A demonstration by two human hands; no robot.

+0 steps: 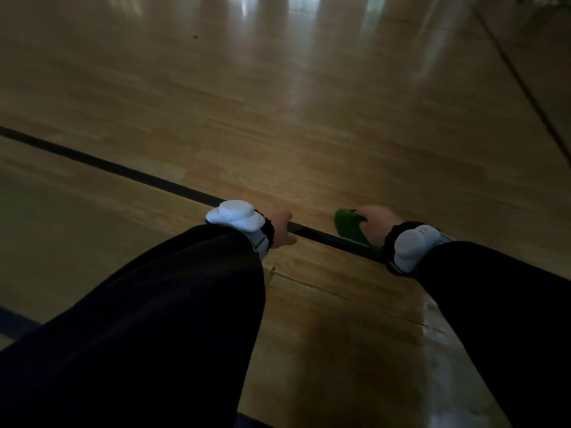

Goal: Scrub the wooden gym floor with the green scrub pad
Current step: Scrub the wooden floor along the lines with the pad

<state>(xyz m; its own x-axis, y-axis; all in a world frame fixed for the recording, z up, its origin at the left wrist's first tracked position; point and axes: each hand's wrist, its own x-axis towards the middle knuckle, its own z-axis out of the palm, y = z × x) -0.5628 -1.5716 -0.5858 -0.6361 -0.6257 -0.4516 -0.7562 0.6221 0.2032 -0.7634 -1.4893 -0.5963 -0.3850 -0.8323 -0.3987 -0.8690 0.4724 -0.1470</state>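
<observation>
The wooden gym floor [278, 118] is glossy, pale brown, and fills the view. My right hand [378, 220] is shut on the green scrub pad [350, 227], which sticks out to the left of the hand just above a black court line [123, 169]. My left hand [282, 230] hovers over the same line a little to the left, fingers curled under and mostly hidden, with nothing seen in it. Both arms wear dark sleeves and a white wrist device. Whether the pad touches the floor is unclear.
The black court line runs diagonally from the left edge to under my hands. A second dark line [522, 88] crosses at the far right. A thin crack or seam [340, 295] and a wet-looking shiny patch [432, 322] lie between my forearms. A small dark speck [195, 36] sits far ahead.
</observation>
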